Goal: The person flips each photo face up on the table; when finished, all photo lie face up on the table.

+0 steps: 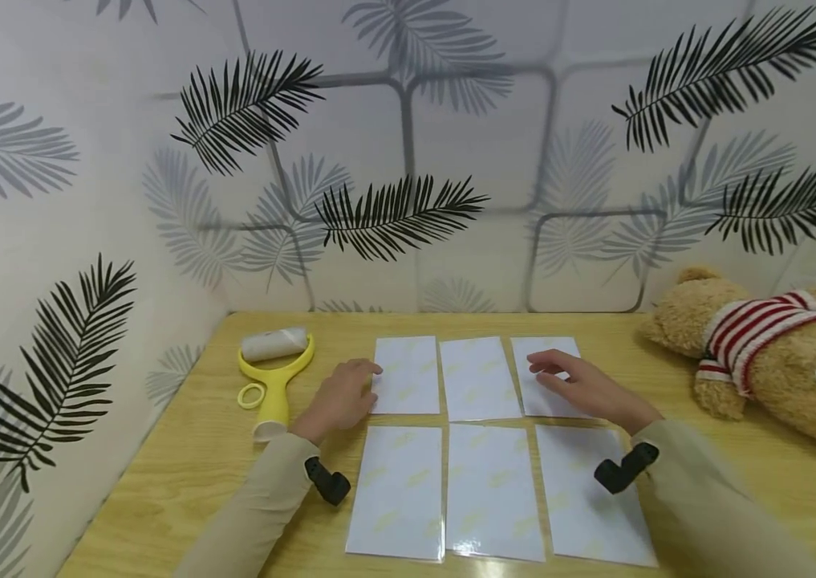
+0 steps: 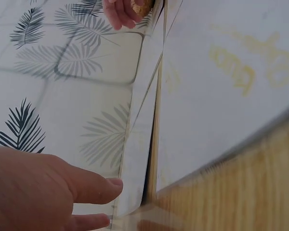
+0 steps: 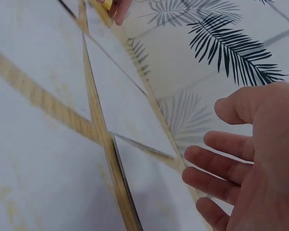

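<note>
The left hand (image 1: pixel 338 397) has a relaxed grip with nothing in it, its fingertips at the outer edge of the upper left sheet (image 1: pixel 408 377); whether they touch it I cannot tell. The right hand (image 1: pixel 588 389) is likewise loose and holds nothing, fingers slightly bent and spread, over the upper right sheet (image 1: pixel 541 403). Between these two lies the upper middle sheet (image 1: pixel 480 381), and nearer the person a second row holds the lower left sheet (image 1: pixel 395 494), lower middle sheet (image 1: pixel 494 498) and lower right sheet (image 1: pixel 581 514), all six white with faint yellow print, flat on the wooden surface (image 1: pixel 162 490). Each wrist, in a beige sleeve (image 1: pixel 256 498), wears a small black camera (image 1: pixel 326 480). Beyond the left hand lies a yellow-handled roller (image 1: pixel 275 389); at far right, a teddy bear (image 1: pixel 797 345) in a striped top. Behind stands a leaf-patterned wall (image 1: pixel 451 277).
</note>
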`<state>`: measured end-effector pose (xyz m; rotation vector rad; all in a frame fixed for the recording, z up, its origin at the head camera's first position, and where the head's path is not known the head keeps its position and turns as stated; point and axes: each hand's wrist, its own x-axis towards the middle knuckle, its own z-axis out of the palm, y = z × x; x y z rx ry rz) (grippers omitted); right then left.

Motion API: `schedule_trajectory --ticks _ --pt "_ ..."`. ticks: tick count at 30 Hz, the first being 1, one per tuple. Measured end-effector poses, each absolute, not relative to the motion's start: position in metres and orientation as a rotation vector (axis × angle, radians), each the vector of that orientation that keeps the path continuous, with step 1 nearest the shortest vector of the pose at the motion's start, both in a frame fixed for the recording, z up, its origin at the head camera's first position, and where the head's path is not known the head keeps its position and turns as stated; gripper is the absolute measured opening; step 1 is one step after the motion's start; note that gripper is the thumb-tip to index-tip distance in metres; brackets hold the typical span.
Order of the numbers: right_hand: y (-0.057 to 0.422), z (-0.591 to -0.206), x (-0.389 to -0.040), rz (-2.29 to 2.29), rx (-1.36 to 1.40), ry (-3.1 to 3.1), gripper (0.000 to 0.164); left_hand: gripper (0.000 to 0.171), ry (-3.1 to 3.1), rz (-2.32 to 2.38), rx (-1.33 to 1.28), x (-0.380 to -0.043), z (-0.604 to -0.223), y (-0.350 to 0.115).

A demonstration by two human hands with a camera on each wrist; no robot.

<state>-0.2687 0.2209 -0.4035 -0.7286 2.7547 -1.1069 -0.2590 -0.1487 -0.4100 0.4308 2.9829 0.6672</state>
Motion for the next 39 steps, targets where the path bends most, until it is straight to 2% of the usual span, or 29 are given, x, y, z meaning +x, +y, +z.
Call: schedule_trajectory --ticks 10,19,27,39 --pt "0.183 -0.406 -0.283 -1.148 -0.676 2.674 0.035 0.03 2.995 0.564 0.444 -0.259 -0.414 -0.15" --pt "0.14 -0.402 -0.296 -1.262 -0.592 2.477 0.041 0.031 3.002 0.539 0.447 -0.258 -0.41 -0.154" --pt "0.112 -0.408 -0.307 -1.548 -0.395 2.093 0.052 0.03 2.998 0.544 0.443 -0.259 -0.412 -0.156" --pt "0.1 -0.403 -0.31 -1.838 -0.125 1.779 0.051 0.034 2.981 0.559 0.498 -0.263 -0.417 -0.156"
